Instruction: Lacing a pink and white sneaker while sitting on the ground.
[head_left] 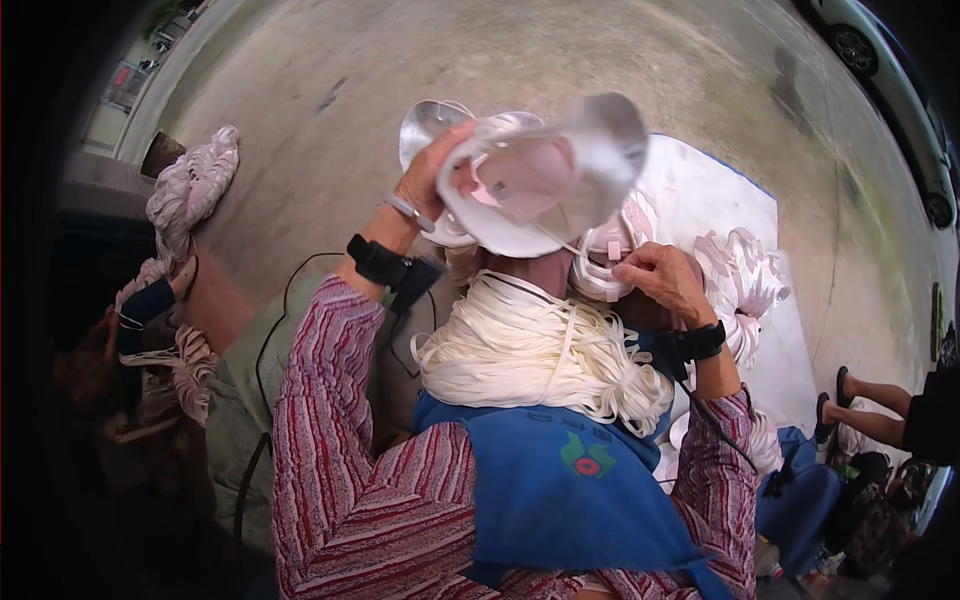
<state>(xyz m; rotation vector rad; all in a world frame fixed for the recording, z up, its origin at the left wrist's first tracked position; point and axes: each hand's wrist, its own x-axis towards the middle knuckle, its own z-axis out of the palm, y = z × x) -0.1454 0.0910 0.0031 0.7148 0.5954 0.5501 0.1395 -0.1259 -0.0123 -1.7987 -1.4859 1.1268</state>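
Observation:
Raised in front of me, my left hand (437,172) grips a pale pink and white shoe upper (520,180) with a shiny silver-grey part, blurred by motion. A thin white shoelace (562,240) runs from the upper toward my right hand (667,283), whose thumb and fingers are pinched together on it. Just beyond that hand sits another pink and white shoe upper (612,242). Across my lap lies a thick bundle of cream shoelaces (530,345), tied in places. Behind my left hand, a silver-lined upper (428,125) shows partly.
A white board (700,185) lies ahead on the right, bearing a bunch of pink and white uppers (742,285). More stacked uppers (195,190) stand far left. Another person's legs (870,412) show at right, with parked cars (880,95) beyond. A black cable (262,370) hangs by my left arm.

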